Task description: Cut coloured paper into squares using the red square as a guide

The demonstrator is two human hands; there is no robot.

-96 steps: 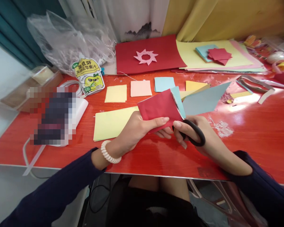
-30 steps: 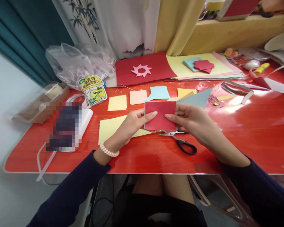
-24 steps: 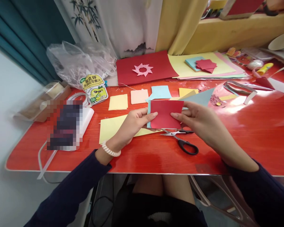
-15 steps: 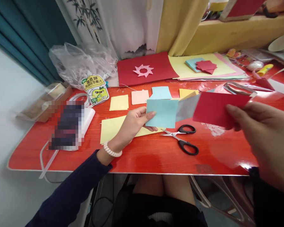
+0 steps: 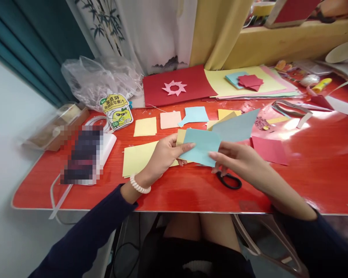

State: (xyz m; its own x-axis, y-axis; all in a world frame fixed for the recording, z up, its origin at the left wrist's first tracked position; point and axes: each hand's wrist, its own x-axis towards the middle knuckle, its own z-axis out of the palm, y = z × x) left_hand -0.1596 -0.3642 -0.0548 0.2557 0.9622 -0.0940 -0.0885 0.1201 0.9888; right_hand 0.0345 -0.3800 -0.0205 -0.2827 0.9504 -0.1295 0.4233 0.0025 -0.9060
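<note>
Light-blue paper square point(image 5: 201, 146): raised between both hands over the red table point(image 5: 176, 199); tan-yellow paper point(image 5: 180, 136) shows behind its left edge.
Left hand point(image 5: 168, 151): closed in a pinch on the left side, thumb across the front, fingers behind.
Right hand point(image 5: 237, 153): loosely curled, thumb and fingers nipping the lower right corner.
Scissors point(image 5: 229, 188): on the table below the right hand, one black loop visible, remainder mostly hidden.
Red paper point(image 5: 270, 150): flat on the table, right of the right hand.
Small squares, beyond the hands: yellow point(image 5: 145, 127), pink point(image 5: 170, 120), blue point(image 5: 196, 114), left to right.
Pink folded ring point(image 5: 181, 88): pointed rim, atop a dark-red sheet point(image 5: 200, 79).
</note>
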